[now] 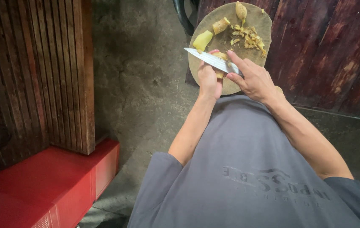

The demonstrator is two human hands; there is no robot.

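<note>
down below us, our left hand (pixel 210 78) is curled closed around a small yellowish root piece (pixel 220 57), which pokes up out of the fist over the near part of a round wooden cutting board (pixel 230 86). our right hand (pixel 254 80) is wrapped shut around the handle of a knife (pixel 211 60), with the index finger stretched straight along the top of the blade. the knife's long axis runs from the right hand up and leftward, its tip pointing toward the left edge of the board, and the flat of the blade lies across the root piece, touching it just above our left thumb.

further back on the board lie a peeled pale yellow chunk (pixel 202 40) near the left rim, a short stub with brown skin (pixel 221 25) pointing up to the right, and another knobbly piece (pixel 241 10) at the far rim. a heap of peelings (pixel 249 38) sits to the right of them. the board rests on a dark reddish wooden surface (pixel 336 55). to our left are a bare concrete floor (pixel 137 84), a slatted wooden panel (pixel 36 71) and a red box (pixel 49 185).
</note>
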